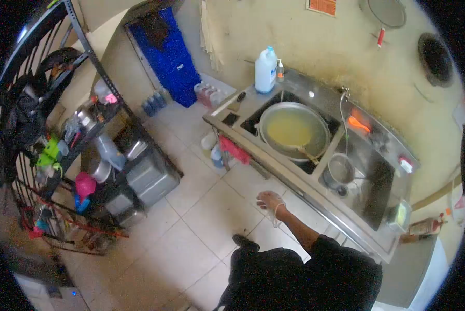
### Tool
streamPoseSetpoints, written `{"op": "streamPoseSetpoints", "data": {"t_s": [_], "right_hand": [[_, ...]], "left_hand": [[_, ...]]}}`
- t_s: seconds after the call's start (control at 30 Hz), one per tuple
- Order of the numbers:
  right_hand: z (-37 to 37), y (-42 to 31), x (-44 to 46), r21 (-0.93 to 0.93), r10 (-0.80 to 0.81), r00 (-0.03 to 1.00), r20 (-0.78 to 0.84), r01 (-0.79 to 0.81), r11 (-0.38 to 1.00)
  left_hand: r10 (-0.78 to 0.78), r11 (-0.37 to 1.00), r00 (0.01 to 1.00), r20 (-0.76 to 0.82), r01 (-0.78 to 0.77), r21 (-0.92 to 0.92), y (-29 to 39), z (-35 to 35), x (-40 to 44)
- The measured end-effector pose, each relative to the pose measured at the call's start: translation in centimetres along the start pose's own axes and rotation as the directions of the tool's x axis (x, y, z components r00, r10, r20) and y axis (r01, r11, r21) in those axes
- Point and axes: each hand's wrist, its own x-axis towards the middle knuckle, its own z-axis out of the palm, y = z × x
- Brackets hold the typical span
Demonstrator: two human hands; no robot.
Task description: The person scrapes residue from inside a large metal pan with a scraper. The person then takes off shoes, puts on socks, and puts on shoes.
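The right hand (269,201) is over the floor (191,233), a pale loop (275,220) at its wrist; I cannot tell if its grip is apart or together. The pan (321,127) of yellow stuff (288,129) sits in the desk's (289,172) left sink (284,97), the pot (340,170) in the right sink (375,192).

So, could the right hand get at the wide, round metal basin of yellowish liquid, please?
Probably yes: the right hand is in front of the grey metal counter, and nothing seems to block its way to the basin, though it must cross the counter's front edge.
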Motion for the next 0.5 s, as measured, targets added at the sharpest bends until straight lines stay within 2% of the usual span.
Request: {"op": "streamPoseSetpoints", "data": {"t_s": [0.07,0.1,0.13,0.2,0.3,0.33,0.4,0.43,0.47,0.5], "right_hand": [[-0.8,-2.8,8.2,0.335,0.016,0.975,0.220,-0.091,0.938],[-0.5,-5.6,10.5,-0.200,-0.175,0.979,0.105,0.193,0.960],[-0.1,-7.5,12.5,-0.685,-0.366,0.924,0.110,0.338,0.646],[-0.7,-9.4,20.0,-0.566,-0.501,0.858,0.111,0.469,0.678],[-0.4,-15.7,29.7,-0.499,-0.525,0.849,0.058,0.480,0.721],[-1.6,-16.9,34.2,-0.251,-0.489,0.845,0.218,0.532,0.808],[-1.0,-21.0,40.3,0.001,-0.455,0.795,0.400,0.497,0.868],[0.3,-23.1,41.4,-0.594,-0.435,0.849,0.300,0.524,0.611],[1.3,-25.4,42.9,-0.948,-0.482,0.851,0.208,0.297,0.115],[2.1,-27.5,45.0,-0.944,-0.468,0.855,0.222,0.308,0.115]], "left_hand": [[0.062,0.997,0.998,-0.027,-0.063,-0.038,3.1,-2.9,3.6],[0.099,0.992,0.994,-0.053,-0.103,-0.071,4.1,-4.6,5.5],[0.146,0.981,0.985,-0.093,-0.156,-0.117,5.0,-6.8,7.2],[0.246,0.916,0.945,-0.216,-0.300,-0.268,8.2,-11.3,11.5],[0.331,0.718,0.832,-0.446,-0.529,-0.452,12.0,-18.7,16.5],[0.337,0.657,0.786,-0.518,-0.591,-0.469,13.4,-20.9,17.4],[0.300,0.623,0.694,-0.654,-0.662,-0.417,16.5,-23.1,17.1],[0.272,0.630,0.640,-0.719,-0.683,-0.370,19.1,-23.7,15.9],[0.184,0.667,0.639,-0.746,-0.639,-0.383,19.3,-24.0,16.0],[0.120,0.468,0.688,-0.716,-0.675,-0.571,15.5,-22.3,17.2]]}}
